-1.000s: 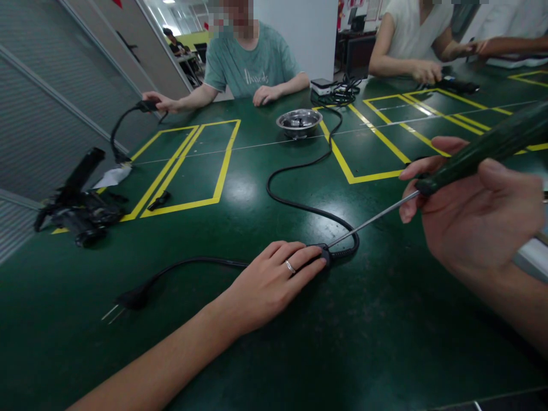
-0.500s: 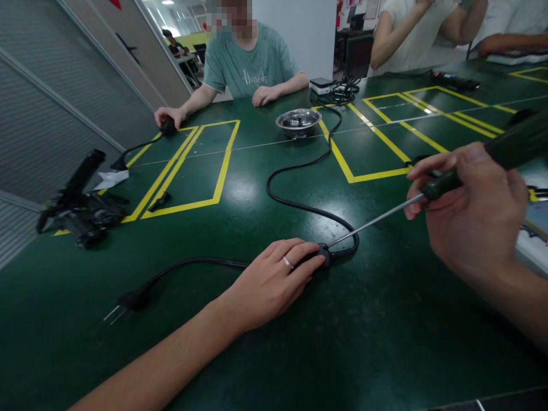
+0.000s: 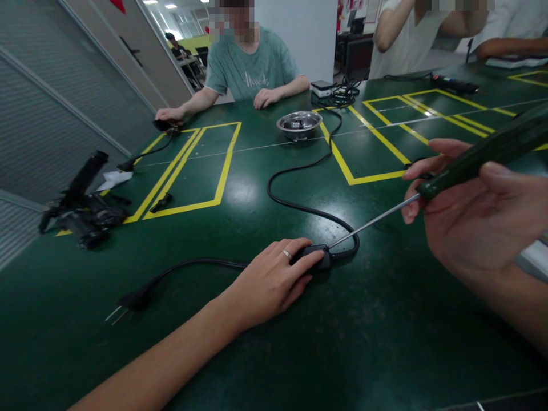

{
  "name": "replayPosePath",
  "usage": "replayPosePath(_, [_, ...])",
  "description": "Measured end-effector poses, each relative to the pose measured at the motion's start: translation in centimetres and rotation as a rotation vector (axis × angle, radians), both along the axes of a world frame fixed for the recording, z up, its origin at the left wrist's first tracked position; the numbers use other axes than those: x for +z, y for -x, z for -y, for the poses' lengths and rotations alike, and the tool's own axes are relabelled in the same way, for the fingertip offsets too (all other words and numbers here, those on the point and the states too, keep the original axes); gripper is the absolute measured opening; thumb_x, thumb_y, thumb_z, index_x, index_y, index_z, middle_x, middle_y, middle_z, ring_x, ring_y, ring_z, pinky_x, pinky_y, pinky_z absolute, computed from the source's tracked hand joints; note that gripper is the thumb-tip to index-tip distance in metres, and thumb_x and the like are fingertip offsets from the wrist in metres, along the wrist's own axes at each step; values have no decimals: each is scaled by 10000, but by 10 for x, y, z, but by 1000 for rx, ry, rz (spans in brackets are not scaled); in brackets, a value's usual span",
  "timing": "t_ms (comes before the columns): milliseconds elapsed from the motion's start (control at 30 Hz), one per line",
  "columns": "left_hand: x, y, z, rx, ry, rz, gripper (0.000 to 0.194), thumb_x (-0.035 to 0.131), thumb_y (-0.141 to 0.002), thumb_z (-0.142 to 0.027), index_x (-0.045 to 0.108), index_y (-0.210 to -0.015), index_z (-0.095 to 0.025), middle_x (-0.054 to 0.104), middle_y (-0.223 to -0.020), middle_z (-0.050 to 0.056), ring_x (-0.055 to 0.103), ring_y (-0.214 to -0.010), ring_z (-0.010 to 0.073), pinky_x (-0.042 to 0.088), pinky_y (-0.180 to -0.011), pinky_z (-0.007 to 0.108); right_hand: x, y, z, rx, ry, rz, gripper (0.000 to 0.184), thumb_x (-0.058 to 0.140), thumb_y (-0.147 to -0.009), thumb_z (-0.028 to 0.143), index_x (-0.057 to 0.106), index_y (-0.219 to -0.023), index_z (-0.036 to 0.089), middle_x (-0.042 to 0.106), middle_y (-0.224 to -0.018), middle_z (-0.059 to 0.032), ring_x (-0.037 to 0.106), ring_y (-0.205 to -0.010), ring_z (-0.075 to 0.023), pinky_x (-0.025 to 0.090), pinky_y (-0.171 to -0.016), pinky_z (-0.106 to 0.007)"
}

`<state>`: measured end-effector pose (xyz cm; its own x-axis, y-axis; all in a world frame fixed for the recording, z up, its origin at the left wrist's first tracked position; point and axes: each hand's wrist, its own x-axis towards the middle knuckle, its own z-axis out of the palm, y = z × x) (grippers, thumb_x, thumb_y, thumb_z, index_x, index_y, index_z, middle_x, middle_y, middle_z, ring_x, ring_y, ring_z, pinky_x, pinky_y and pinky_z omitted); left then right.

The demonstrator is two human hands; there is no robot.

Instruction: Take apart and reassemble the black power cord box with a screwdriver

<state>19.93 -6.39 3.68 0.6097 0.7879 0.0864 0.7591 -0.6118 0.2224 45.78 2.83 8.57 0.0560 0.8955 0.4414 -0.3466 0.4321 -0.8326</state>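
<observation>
My left hand (image 3: 274,277), with a ring on one finger, is closed over a small black box (image 3: 319,257) set in line on a power cord, pressing it to the green table (image 3: 240,365). My right hand (image 3: 475,211) grips a screwdriver (image 3: 471,162) by its dark green handle. Its long metal shaft slants down to the left, and the tip meets the box's far right corner. The cord (image 3: 291,207) curves away toward the back on one side. On the other it ends in a two-pin plug (image 3: 132,299), lying near the left forearm.
A metal bowl (image 3: 298,124) with small parts stands mid-table. Black equipment (image 3: 88,211) and a small black piece (image 3: 161,202) lie at left. A white box (image 3: 322,88) and coiled cable sit at the back. Across the table, a person in green (image 3: 257,63) handles a black object.
My right hand has loosened and turned about the screwdriver handle, its thumb shifting back. My left fingers have shifted, showing more of the box. The person opposite has tilted the black object.
</observation>
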Motion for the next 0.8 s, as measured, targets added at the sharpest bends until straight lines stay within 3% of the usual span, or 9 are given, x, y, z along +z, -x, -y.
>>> replayPosePath(100, [0, 0, 0, 11, 5, -3, 472, 466, -939, -206, 384, -1404, -211, 444, -1351, 134, 483, -1146, 272, 464, -943, 470, 2, 3, 0, -114, -34, 64, 233, 524, -832, 341, 671, -799, 163, 642, -724, -49, 542, -484, -149, 392, -337, -284])
replayPosePath(200, [1, -1, 0, 27, 9, -12, 481, 475, -935, -215, 381, -1407, -222, 463, -1293, 135, 488, -1116, 271, 473, -918, 467, 2, 5, -1, -212, -62, 138, 234, 607, -839, 372, 585, -679, 203, 612, -673, -7, 523, -448, -133, 416, -342, -283])
replayPosePath(333, [4, -2, 1, 36, 23, -25, 501, 484, -931, -221, 366, -1417, -240, 464, -1259, 131, 495, -1078, 265, 478, -898, 464, 1, 6, -3, -140, -21, 57, 239, 599, -824, 419, 575, -710, 210, 586, -625, 2, 535, -453, -146, 421, -335, -281])
replayPosePath(467, [7, -4, 1, 52, 23, -35, 474, 457, -949, -237, 367, -1415, -245, 472, -1227, 129, 501, -1053, 260, 483, -882, 457, 4, 6, -3, -76, 93, -10, 168, 565, -782, 355, 597, -759, 192, 576, -586, -17, 544, -485, -172, 399, -321, -270])
replayPosePath(667, [6, -4, 1, 48, 4, -42, 483, 471, -943, -241, 372, -1416, -251, 488, -1212, 128, 508, -1045, 261, 486, -870, 455, 7, 3, -13, -177, 193, -14, 143, 568, -784, 342, 553, -733, 210, 548, -524, -3, 521, -452, -163, 356, -302, -235])
replayPosePath(800, [6, -3, 0, 41, -9, -45, 475, 462, -951, -239, 372, -1417, -241, 495, -1231, 134, 516, -1052, 264, 493, -863, 452, 12, -11, -32, -327, 98, -73, 183, 536, -812, 348, 547, -689, 213, 494, -495, 17, 470, -395, -144, 280, -265, -227])
